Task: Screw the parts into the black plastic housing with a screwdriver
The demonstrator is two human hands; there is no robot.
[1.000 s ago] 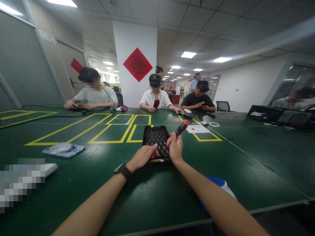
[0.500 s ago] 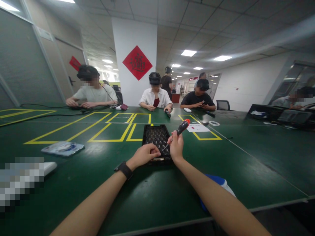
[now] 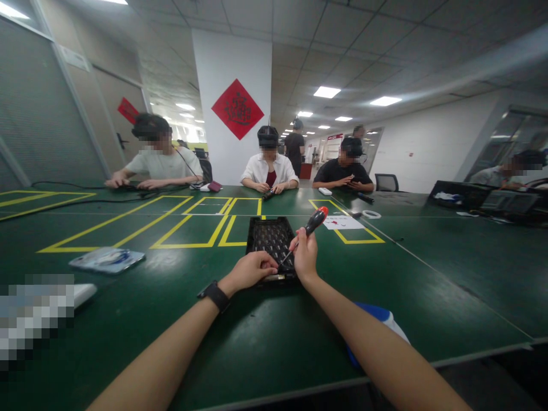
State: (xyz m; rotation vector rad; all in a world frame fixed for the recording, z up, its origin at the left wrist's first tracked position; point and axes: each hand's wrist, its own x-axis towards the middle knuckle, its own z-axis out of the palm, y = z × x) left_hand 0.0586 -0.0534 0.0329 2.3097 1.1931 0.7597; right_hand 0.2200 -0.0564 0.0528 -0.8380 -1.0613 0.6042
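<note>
My right hand [image 3: 305,257] is closed round a screwdriver [image 3: 315,221] with a black handle and red end. The tool is tilted, its shaft slanting down and left into a shallow black case [image 3: 270,231] on the table. Rows of small raised shapes cover the inside of this case. At the near end of the case, my left hand [image 3: 252,268] has its fingers pinched together beside the screwdriver's tip. Whatever lies between those fingertips is too small to make out, and the tip itself is partly hidden.
The green table [image 3: 205,342] carries yellow tape outlines [image 3: 184,246]. A clear bag [image 3: 107,260] lies to the left, a blue and white item [image 3: 379,314] beside my right forearm. A paper sheet [image 3: 345,222] and white ring [image 3: 371,214] lie beyond. Several people sit across the table.
The screwdriver and both my hands hold nearly the same pose over the case. Across the table, a person in white has brought both hands together round a dark object.
</note>
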